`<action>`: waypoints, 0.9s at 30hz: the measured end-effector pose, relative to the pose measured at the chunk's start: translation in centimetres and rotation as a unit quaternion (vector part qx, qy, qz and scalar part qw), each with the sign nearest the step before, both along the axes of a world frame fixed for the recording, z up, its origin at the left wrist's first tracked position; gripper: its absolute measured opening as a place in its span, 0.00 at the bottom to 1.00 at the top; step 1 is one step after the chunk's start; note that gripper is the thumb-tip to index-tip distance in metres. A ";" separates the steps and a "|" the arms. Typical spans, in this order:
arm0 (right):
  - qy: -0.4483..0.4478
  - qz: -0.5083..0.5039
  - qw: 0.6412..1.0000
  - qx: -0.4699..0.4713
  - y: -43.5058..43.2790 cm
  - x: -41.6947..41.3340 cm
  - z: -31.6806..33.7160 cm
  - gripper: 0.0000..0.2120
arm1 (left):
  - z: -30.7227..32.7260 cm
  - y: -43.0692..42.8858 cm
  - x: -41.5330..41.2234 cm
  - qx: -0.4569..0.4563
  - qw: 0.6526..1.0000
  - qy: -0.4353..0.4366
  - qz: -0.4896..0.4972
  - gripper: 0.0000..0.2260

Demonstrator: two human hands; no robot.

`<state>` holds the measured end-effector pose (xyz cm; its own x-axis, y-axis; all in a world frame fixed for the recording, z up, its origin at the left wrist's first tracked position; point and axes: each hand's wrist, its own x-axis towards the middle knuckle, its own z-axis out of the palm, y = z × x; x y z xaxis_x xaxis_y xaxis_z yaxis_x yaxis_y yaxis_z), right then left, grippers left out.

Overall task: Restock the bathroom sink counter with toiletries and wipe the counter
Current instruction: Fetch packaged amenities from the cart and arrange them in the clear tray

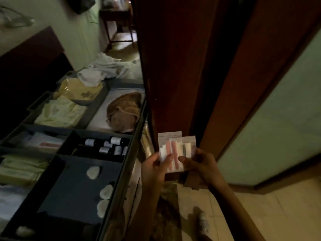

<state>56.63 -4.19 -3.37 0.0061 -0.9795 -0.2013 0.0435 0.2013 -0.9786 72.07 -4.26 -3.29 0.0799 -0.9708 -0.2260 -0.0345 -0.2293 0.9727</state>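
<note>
Nearest the camera, two forearms were raised over the tiled floor (260, 214). The left hand (156, 168) was curled round the lower left edge of a small fan of clear toiletry packets (177, 146), with its thumb laid across their front. The right hand (201, 164) pinched the lower right corner of the same packets between thumb and fingers. The packets were held upright in the air, just beside the dark rim of the supply cart (128, 153) and in front of the wooden door frame (173, 66). Pink and white strips could be made out inside them, but their kind could not be told through the blur.

The step in hand was judged to be the gathering of stock, with the packets being sorted or counted. No sink counter was in view, so placing and wiping were judged not yet done. The next move was thought to call for the packets to be squared into one hand, so that the other was freed for further items or for a door.

Beyond the hands, round white pads (93, 172) lay in the cart's near compartment and small dark bottles (107, 146) in the next. A brown bundle (124, 110) and white cloths (107, 66) lay farther off.
</note>
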 end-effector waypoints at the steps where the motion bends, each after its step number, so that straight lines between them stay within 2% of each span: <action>1: 0.003 -0.015 1.000 -0.005 0.2 -1.1 -0.1 0.09 | 0.0 -0.1 -1.1 -0.003 1.000 0.002 -0.009 0.07; 5: 0.008 -0.101 0.995 -0.012 1.7 -6.8 -0.4 0.09 | -0.2 -0.2 -7.0 0.043 0.994 0.027 -0.100 0.14; 9: -0.002 -0.210 0.978 -0.004 4.6 -15.3 -0.2 0.09 | -0.2 -0.1 -16.8 0.077 0.981 0.038 -0.175 0.06; 15: -0.013 -0.364 0.931 -0.022 9.8 -27.0 0.5 0.08 | 0.2 1.0 -31.2 0.053 0.951 0.039 -0.303 0.05; 19: -0.002 -0.438 0.898 -0.023 13.5 -34.2 0.2 0.12 | 0.2 2.6 -39.5 0.036 0.916 0.029 -0.398 0.07; 27: -0.017 -0.551 0.834 -0.022 20.5 -42.3 -1.2 0.13 | -0.5 7.4 -50.6 0.025 0.859 0.003 -0.511 0.07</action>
<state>14.37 16.28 -4.54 -0.8980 -0.3998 -0.1835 0.2068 -0.0155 -0.9783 21.43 3.19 -3.80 -0.8100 -0.5218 -0.2675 -0.2386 -0.1233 0.9633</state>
